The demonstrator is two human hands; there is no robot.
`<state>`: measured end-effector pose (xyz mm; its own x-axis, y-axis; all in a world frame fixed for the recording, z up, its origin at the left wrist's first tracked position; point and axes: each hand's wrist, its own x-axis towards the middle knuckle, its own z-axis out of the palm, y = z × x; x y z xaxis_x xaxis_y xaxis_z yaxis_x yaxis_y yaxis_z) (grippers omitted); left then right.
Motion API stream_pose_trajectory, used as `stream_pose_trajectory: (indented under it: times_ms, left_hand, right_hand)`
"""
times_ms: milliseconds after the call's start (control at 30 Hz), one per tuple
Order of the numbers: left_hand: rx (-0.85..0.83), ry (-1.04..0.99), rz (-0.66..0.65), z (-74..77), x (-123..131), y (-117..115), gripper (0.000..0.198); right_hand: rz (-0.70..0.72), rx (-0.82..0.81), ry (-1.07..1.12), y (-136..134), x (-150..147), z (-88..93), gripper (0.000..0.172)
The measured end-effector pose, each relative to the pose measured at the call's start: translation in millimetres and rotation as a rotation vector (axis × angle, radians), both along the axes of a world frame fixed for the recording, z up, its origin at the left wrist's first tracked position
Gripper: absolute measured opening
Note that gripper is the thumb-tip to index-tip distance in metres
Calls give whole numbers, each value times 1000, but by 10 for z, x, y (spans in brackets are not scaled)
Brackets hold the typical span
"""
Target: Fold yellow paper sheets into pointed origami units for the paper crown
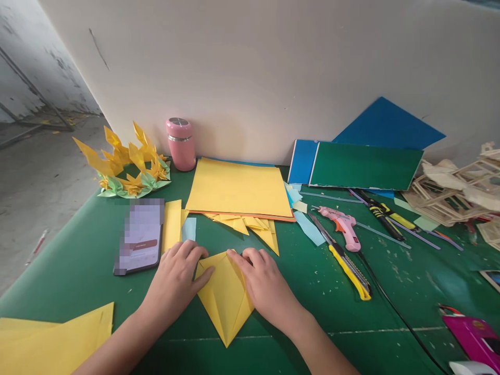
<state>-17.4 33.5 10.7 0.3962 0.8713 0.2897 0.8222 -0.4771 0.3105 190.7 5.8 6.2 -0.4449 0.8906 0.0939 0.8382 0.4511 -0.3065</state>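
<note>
A sheet of yellow paper (224,297), folded into a kite-like shape, lies on the green table with its point toward me. At its upper left edge is my left hand (177,273), fingers curled and thumb resting on the paper. My right hand (265,284) bends around the upper right side, its index fingertip pressing near the top edge. Creases run down the paper between both hands. The undersides of the fingers are hidden. Just beyond lie several folded yellow paper pieces (260,232), partly under a stack of yellow sheets (238,187).
Left of my hands lie a phone (141,237) and more yellow paper (58,341). A paper crown (133,169) and pink flask (181,146) stand behind. To the right are a utility knife (349,271), a corded glue gun (341,226), pliers (385,219) and a wooden model (453,190).
</note>
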Motion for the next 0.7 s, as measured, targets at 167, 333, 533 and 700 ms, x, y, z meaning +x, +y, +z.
stream_pose_trajectory:
  times_ms: [167, 333, 533, 700]
  left_hand:
    - [-56, -132, -67, 16, 20, 1, 10]
    - [-79, -216, -173, 54, 65, -1, 12]
    - [-85, -253, -314, 44, 9, 14, 21]
    - [-45, -266, -399, -13, -47, 38, 23]
  right_hand:
    - [-10, -33, 19, 5, 1, -8, 56]
    - [-15, 0, 31, -2, -4, -7, 56]
    - [-22, -5, 64, -9, 17, -49, 57]
    - [-31, 22, 102, -10, 23, -51, 55]
